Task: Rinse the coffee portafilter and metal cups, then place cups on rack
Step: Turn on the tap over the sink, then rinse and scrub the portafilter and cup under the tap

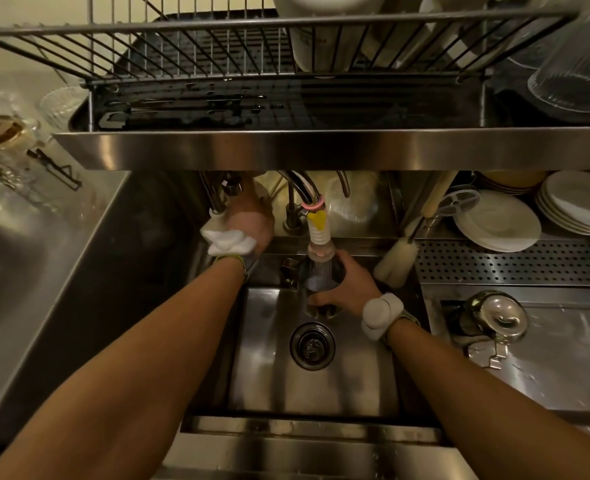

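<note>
My right hand (347,284) grips a metal cup (319,282) and holds it right under the tap spout (317,225), which has a yellow and white nozzle. My left hand (250,221) reaches back to the tap handle (227,190) behind the sink and closes around it. Both wrists wear white bands. The steel sink (355,375) lies below, its round drain (312,345) in the middle. Above it hangs the wire dish rack (189,53) over a wet black tray. The portafilter (492,318) lies on the counter to the right of the sink.
White saucers (497,221) and stacked plates (579,202) stand at the right back on a perforated steel drainer (515,263). A bottle brush (395,259) leans by the sink's right rim. Glasses (570,64) fill the rack's right end, and more glassware (6,140) sits at the far left.
</note>
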Demonstrator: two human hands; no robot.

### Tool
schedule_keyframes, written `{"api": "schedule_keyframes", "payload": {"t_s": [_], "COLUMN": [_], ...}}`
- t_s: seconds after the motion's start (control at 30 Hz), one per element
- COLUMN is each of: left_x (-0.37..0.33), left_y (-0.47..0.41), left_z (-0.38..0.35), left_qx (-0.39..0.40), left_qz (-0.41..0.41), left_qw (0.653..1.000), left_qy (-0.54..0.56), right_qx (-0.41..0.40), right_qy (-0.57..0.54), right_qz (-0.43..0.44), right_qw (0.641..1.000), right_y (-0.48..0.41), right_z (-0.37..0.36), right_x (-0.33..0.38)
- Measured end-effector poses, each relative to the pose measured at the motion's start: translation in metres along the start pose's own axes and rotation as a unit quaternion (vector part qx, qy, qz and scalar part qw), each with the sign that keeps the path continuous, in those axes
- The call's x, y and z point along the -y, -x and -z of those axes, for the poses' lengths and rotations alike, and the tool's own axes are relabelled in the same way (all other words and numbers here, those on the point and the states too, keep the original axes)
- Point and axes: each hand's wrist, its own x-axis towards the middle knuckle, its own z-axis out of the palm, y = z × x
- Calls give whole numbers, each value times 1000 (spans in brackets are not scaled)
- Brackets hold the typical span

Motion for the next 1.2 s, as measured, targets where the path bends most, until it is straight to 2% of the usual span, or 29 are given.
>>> {"api": "schedule_keyframes", "payload": {"t_s": [0.1, 0.2, 0.33, 0.4, 0.53, 0.67, 0.83, 0.97, 1.13, 1.2], "left_x": [18, 42, 63, 67, 70, 80, 87, 88, 88, 89], "left_y": [24, 41, 54, 58, 61, 63, 65, 68, 68, 69], "left_z": [-7, -11, -11, -13, -14, -13, -12, -10, -9, -9], "left_qx": [50, 166, 253, 263, 282, 300, 300, 302, 299, 297], "left_qz": [-12, -10, 8, 11, 8, 9, 10, 6, 0, 3], "left_qw": [999, 986, 967, 965, 959, 954, 953, 952, 953, 954], "left_qy": [12, 23, 2, -5, -16, -24, -37, -41, -42, -38], "right_qx": [-31, -19, -29, -33, 15, -27, 10, -23, 27, 8], "right_qy": [-9, -11, -14, -12, 10, 9, 0, 8, 26, 36], "right_qz": [-8, -13, -33, -25, -16, -25, -19, -26, -20, -36], "right_qw": [999, 1000, 999, 999, 1000, 999, 1000, 999, 999, 999], "right_y": [1, 6, 11, 10, 12, 11, 10, 7, 9, 10], "right_z": [-1, -7, 2, 1, -11, -1, -9, -1, -3, 4], "right_x": [3, 3, -3, 1, 3, 0, 3, 2, 1, -4]}}
